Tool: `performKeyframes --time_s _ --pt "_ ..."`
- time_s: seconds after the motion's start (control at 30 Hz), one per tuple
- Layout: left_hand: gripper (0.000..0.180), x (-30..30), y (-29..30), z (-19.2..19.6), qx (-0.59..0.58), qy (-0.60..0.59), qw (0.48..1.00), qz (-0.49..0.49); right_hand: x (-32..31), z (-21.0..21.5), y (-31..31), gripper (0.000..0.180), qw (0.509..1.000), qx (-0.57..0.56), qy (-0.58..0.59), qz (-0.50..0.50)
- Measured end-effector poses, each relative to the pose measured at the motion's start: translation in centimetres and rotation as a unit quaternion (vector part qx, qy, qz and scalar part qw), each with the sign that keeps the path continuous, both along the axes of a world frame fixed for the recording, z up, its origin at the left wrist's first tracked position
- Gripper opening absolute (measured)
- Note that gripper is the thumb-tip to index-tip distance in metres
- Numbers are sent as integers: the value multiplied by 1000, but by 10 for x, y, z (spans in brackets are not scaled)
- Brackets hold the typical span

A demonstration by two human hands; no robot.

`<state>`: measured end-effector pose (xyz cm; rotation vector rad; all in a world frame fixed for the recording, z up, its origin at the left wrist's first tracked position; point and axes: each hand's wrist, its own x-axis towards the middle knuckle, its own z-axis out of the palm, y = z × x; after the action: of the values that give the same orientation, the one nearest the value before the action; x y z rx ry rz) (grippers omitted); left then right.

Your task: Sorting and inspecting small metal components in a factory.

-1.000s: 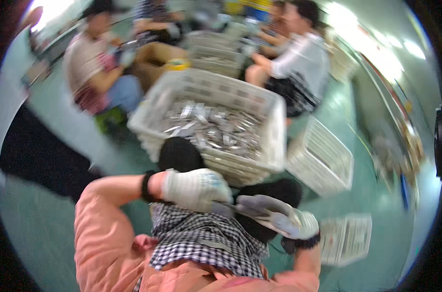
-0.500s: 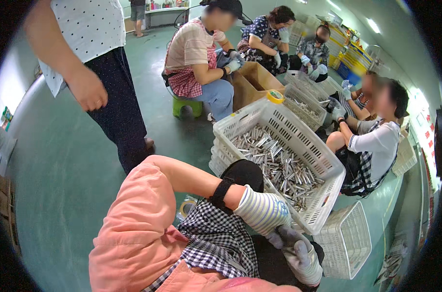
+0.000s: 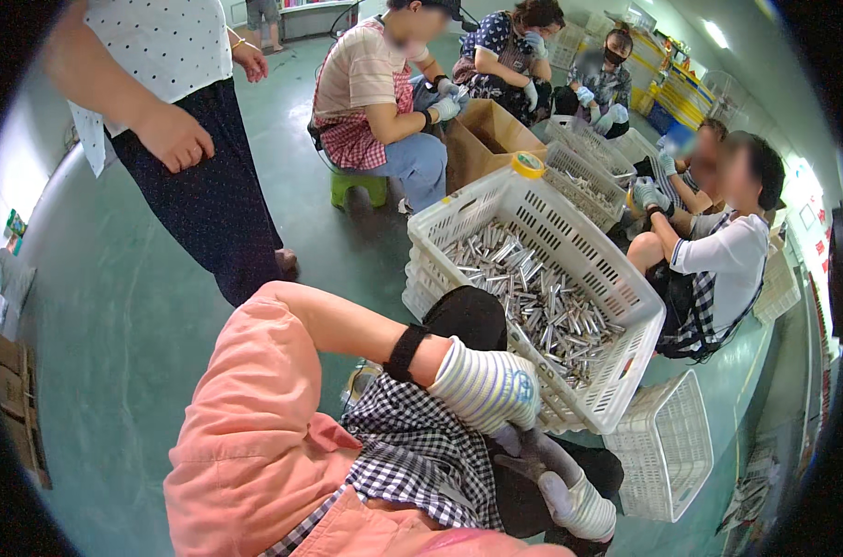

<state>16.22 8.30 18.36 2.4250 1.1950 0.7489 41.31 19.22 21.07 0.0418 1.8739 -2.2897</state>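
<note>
My left hand (image 3: 491, 385), in a striped knit glove with grey fingertips, reaches in from the left over my lap. Its fingers are bent downward and meet those of my right hand (image 3: 570, 497), in a matching glove. Both hands are closed together above my dark trouser leg. Whatever lies between the fingers is hidden or too small to make out. Just beyond my hands stands a white slotted plastic crate (image 3: 625, 371), holding many short silvery metal tubes (image 3: 542, 306) in a loose heap.
A roll of yellow tape (image 3: 528, 165) rests on the crate's far corner. A second white crate (image 3: 662, 450) stands at the right. Co-workers sit around more crates and a cardboard box (image 3: 486, 135). A person in dark trousers (image 3: 208, 186) stands at the left.
My hands have shifted slightly, the left one back to the left, and stay together. The standing person's other hand has come into view.
</note>
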Motion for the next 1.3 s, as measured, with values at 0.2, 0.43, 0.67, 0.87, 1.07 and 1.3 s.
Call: performKeyframes --time_s 0.2,0.43,0.67,0.87,1.07,1.3 --pt "62 13 5 27 -54 33 994 85 19 -5 15 56 986 154 2 -70" --pt "43 9 14 13 -36 -6 999 22 0 4 5 57 972 224 -68 -33" --pt "24 9 12 -4 -58 39 997 12 -14 8 -2 46 987 154 -50 8" --pt "26 7 1 -14 -83 90 992 -28 -16 4 -2 43 981 178 -50 56" --pt "29 5 -6 -12 -145 -100 982 -63 -7 -6 6 39 986 147 -20 77" --pt "39 4 -11 -8 -97 -120 986 -61 7 -2 10 46 982 171 -69 43"
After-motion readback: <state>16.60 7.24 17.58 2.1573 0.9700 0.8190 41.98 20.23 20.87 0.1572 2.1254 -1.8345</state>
